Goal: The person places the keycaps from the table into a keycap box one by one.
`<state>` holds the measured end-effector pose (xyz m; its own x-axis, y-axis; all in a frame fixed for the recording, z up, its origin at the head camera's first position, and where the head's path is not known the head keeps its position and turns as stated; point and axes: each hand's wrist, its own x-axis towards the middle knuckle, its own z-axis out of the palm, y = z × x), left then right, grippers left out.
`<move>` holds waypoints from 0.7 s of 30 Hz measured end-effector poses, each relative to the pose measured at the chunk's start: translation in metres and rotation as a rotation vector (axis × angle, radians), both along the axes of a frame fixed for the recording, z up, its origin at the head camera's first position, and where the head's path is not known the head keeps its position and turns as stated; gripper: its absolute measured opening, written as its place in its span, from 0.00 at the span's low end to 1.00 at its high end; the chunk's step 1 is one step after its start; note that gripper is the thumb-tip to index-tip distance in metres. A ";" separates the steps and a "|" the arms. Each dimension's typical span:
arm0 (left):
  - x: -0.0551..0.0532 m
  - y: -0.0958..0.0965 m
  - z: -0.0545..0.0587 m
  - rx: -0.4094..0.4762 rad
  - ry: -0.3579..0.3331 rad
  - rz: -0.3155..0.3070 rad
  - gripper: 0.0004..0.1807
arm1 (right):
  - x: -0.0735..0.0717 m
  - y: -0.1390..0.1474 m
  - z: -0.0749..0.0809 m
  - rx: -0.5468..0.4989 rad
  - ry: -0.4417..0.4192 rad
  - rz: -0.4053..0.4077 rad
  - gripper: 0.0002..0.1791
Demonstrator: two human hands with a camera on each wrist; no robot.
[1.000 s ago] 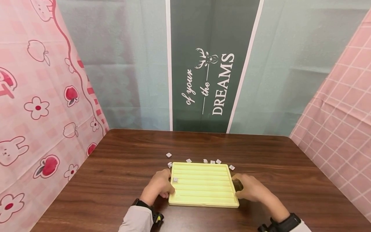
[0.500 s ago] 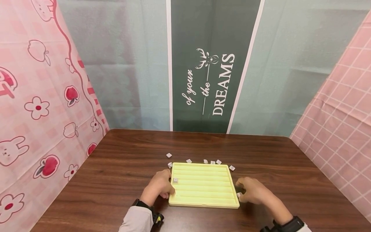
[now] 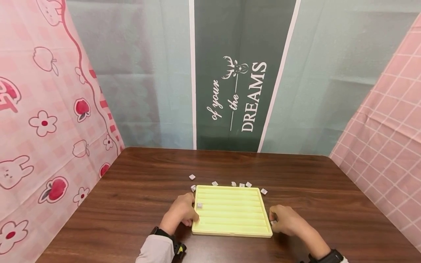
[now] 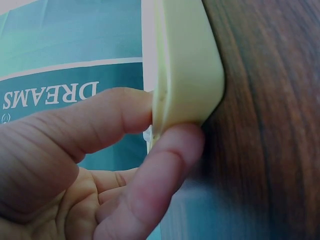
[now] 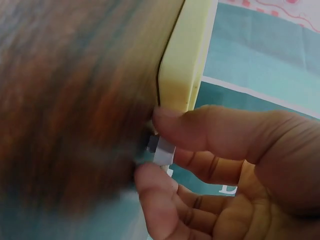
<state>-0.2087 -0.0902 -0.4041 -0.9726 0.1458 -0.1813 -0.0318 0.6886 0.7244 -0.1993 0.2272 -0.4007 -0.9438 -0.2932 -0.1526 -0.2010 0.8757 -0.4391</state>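
A shallow pale-yellow ridged tray (image 3: 230, 234) lies on the table. My left hand (image 3: 181, 209) holds its left side, the thumb (image 4: 107, 117) at the rim and a finger against the outer wall. Past the tray's right edge, my right hand (image 3: 287, 220) has its thumb and forefinger about a small white keycap (image 5: 164, 152), pinching it close beside the tray wall. The hand partly covers that keycap in the head view. One greyish-white keycap (image 3: 199, 205) sits in a tray groove near the left end.
Several white keycaps lie beyond the tray's far edge, among them one at the far left (image 3: 192, 177), a tipped one (image 3: 193, 188) by the corner and one at the right (image 3: 264, 191). Brown wooden table (image 3: 148, 164); printed cloths hang behind and at both sides.
My right hand has let go of the tray's right edge, moved slightly right and closed its fingertips about a keycap there. The left hand and tray stay in place.
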 end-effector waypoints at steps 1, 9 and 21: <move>0.000 0.000 0.000 0.000 0.001 0.001 0.18 | 0.000 0.001 0.000 -0.009 0.000 0.002 0.10; 0.001 0.000 0.000 0.005 -0.003 0.003 0.18 | 0.003 0.005 0.000 -0.039 -0.017 0.012 0.12; 0.001 0.000 0.001 0.015 -0.013 -0.001 0.19 | 0.005 0.005 0.001 -0.046 0.011 -0.002 0.12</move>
